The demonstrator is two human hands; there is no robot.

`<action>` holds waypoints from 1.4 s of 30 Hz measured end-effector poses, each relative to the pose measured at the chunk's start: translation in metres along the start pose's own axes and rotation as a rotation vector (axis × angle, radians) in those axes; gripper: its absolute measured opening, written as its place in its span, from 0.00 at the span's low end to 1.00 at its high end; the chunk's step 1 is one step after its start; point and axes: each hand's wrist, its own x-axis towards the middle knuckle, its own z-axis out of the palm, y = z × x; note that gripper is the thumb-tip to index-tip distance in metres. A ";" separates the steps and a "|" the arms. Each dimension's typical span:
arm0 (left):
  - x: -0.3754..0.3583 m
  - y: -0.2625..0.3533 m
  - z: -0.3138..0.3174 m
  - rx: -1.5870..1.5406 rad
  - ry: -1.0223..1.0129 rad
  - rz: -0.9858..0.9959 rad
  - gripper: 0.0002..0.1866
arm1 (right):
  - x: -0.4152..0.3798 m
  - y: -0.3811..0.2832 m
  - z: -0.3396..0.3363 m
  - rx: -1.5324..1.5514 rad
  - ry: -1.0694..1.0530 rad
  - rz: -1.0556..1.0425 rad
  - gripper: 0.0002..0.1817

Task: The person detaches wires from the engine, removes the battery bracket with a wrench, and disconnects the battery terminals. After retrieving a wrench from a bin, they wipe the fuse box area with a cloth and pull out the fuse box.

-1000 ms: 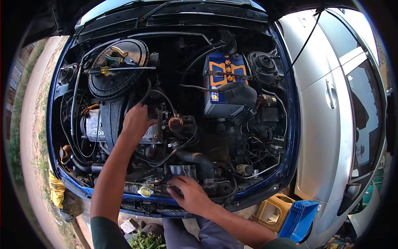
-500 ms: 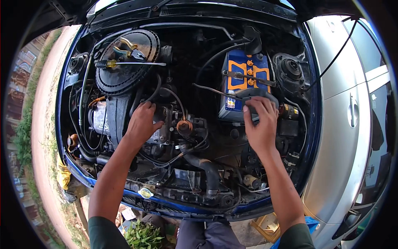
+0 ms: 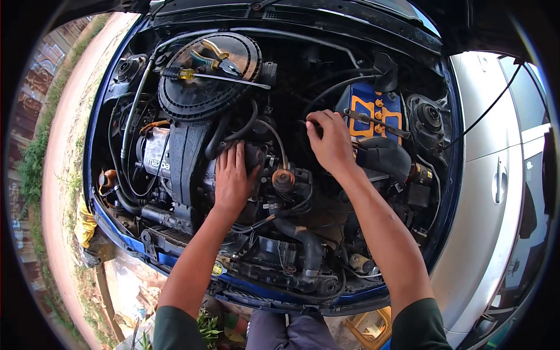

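My left hand (image 3: 234, 178) lies with its fingers stretched out on the engine (image 3: 201, 175), beside a black hose. My right hand (image 3: 331, 140) is over the dark gap left of the blue and orange battery (image 3: 361, 100). Its thumb and fingertips are pinched together around the end of a thin cable, mostly covered by the hand. A curved black rubber duct (image 3: 385, 158) sits at the battery's near side, below my right wrist. Across the battery top runs a metal hold-down bar (image 3: 376, 121).
On the round black air filter housing (image 3: 189, 102) rest a screwdriver (image 3: 188, 74) and pliers (image 3: 224, 63). A copper-coloured round part (image 3: 283, 179) stands between my hands. A silver car (image 3: 481, 146) is parked at the right.
My right hand has moved up and left from the duct to the cable's free end. My left hand now lies flatter on the engine. The whole view has shifted.
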 end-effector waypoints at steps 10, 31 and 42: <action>0.005 -0.013 -0.002 -0.179 -0.087 -0.032 0.40 | 0.079 -0.015 0.107 0.074 -0.264 0.619 0.16; 0.002 -0.011 -0.002 -0.187 -0.063 -0.034 0.40 | 0.072 0.008 0.126 0.787 -0.289 0.919 0.24; 0.005 -0.012 -0.005 -0.178 -0.054 -0.026 0.38 | 0.084 -0.008 0.116 0.548 -0.327 0.860 0.24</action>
